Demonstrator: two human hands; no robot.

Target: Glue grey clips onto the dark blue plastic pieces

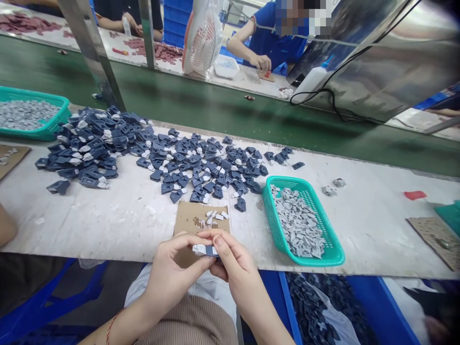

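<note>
Close to my body, over the table's front edge, my left hand [173, 268] and my right hand [233, 258] meet around one small dark blue plastic part with a whitish piece on its end [204, 250]. The fingers and thumbs of both hands are closed on it, hiding much of its shape. Just beyond them lies a brown cardboard piece [185, 215] with several small white pieces [216, 215] and wet-looking smears on it. Farther off spreads a heap of dark blue plastic parts [201, 165], many with white pieces attached.
To the right stands a green basket [328, 262] of small grey-white pieces; another green basket [53, 132] sits far left. A blue bin [373, 299] of dark parts is below the table. Beyond the green conveyor strip [215, 108], a person in blue [266, 28] works. A metal post [93, 52] stands left.
</note>
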